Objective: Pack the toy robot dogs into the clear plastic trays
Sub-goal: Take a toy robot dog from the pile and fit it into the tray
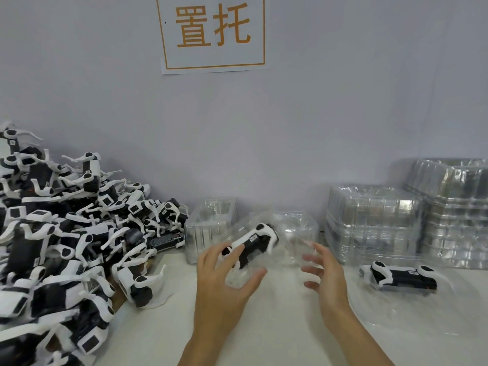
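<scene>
Left hand (224, 276) grips tray (290, 233) holding dog (253, 243).

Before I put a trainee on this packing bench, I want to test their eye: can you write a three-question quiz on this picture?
1. True or false: the pile of unpacked toy dogs lies on the person's left.
2. What does the left hand grip: A) a toy dog in a clear tray, B) a box, C) nothing?
3. Where do the stacks of empty trays stand?

Key: 1 true; 2 A; 3 against the wall, on the right.
</scene>
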`<state>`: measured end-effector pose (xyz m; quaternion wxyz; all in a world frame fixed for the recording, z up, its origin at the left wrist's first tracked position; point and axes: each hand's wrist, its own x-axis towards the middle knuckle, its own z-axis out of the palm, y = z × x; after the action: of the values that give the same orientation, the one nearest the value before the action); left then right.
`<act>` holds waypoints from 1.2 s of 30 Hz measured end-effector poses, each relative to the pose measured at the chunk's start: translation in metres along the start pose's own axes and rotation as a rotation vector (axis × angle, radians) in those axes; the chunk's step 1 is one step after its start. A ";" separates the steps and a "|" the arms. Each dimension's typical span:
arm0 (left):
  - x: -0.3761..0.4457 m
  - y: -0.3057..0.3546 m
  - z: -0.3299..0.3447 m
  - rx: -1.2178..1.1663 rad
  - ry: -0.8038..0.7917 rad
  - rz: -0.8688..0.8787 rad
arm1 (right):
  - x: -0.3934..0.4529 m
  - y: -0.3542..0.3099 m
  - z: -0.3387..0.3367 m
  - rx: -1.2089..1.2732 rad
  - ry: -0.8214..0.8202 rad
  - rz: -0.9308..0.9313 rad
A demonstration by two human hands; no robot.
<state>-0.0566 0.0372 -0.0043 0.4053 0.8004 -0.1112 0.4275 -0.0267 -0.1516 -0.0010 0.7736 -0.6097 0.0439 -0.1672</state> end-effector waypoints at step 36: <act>0.007 -0.002 -0.002 -1.162 -0.137 -0.989 | -0.033 0.012 0.037 -0.546 -0.267 -0.648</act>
<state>-0.0528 0.0410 0.0005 0.8973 0.4401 0.0280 0.0186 -0.0449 -0.1046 -0.0072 0.4906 -0.7902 -0.2074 -0.3030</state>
